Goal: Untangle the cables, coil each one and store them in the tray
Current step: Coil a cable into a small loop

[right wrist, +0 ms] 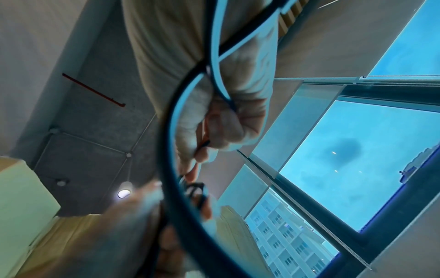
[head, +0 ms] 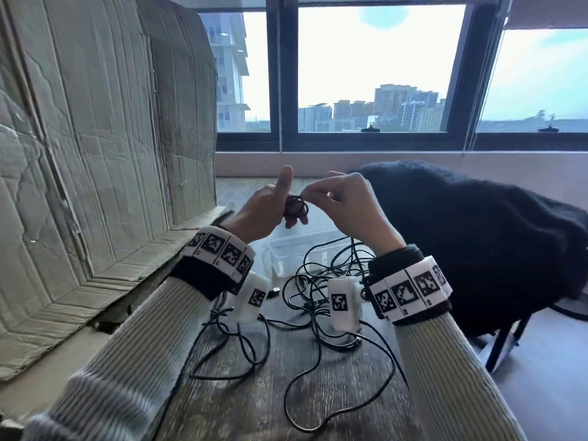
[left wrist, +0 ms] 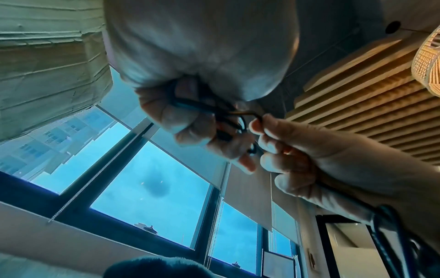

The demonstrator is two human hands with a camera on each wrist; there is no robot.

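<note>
1. We find a small coil of thin black cable (head: 294, 206) raised at the centre of the head view, above the table and clear of it.
2. The left hand (head: 267, 211) grips the coil in its curled fingers, thumb pointing up. The right hand (head: 345, 205) pinches a strand at the coil's upper edge between thumb and forefinger; the left wrist view shows this pinch on a bent end of the cable.
3. Below the hands, a clear plastic tray (head: 283, 253) sits at centre frame. We cannot tell whether it holds anything.
4. A loose tangle of black cables (head: 318, 313) spreads over the dark wooden table (head: 254, 409) in the lower middle of the frame.
5. We judge the step in hand to be coiling one cable, with the winding nearly closed.
6. The next move calls for securing the loose end, then lowering the coil into the tray without letting it spring open.
</note>
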